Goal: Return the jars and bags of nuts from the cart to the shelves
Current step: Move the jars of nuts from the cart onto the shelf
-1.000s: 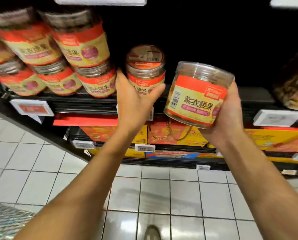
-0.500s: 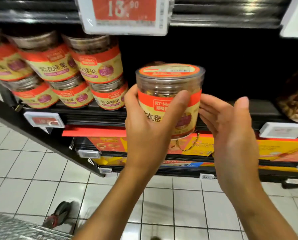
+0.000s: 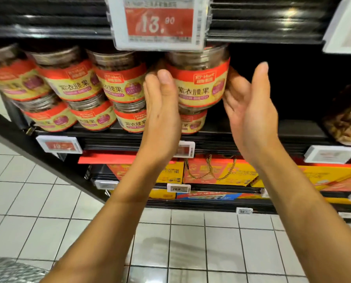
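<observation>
Flanking the jar (image 3: 200,84) sit left grip (image 3: 162,115) and right grip (image 3: 250,119) — palms inward.

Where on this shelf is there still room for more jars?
Free: the bare shelf between the rightmost jar stack and the bag at the far right. Crowded: everything left of that, jars stacked two high.

Black shelf (image 3: 256,129), nut jars (image 3: 93,119) stacked double

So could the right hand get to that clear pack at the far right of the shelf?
Probably yes. The right hand is open beside the top jar, and only bare dark shelf shows between it and the pack.
</observation>
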A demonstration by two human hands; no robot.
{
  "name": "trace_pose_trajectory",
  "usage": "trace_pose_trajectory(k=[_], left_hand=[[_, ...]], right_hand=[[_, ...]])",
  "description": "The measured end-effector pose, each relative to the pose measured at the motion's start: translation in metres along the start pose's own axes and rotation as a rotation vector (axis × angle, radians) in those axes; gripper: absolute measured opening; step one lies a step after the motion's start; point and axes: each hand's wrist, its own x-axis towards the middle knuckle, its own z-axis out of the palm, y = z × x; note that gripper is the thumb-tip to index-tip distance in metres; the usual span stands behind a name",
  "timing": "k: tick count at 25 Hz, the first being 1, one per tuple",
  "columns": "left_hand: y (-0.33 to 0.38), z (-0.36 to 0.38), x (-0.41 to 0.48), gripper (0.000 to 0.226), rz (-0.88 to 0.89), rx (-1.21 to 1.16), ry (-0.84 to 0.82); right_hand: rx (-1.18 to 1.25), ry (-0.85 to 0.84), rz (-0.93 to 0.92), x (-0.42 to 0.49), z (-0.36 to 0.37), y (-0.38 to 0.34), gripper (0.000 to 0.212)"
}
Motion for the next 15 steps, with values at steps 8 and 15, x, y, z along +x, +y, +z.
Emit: trace_pose_trajectory(k=[8,15], left_hand=[[-0.034,-0.014,0.006,0.056,-0.108,-0.138,-0.13],[-0.033,-0.015,-0.009,0.039,-0.039,-0.072,-0.137]], right_hand=[[-0.18,-0.041,0.013,0.018,0.0,0.023,0.063],[-0.167,0.014,-0.011,0.016,0.012,0.03,0.037]])
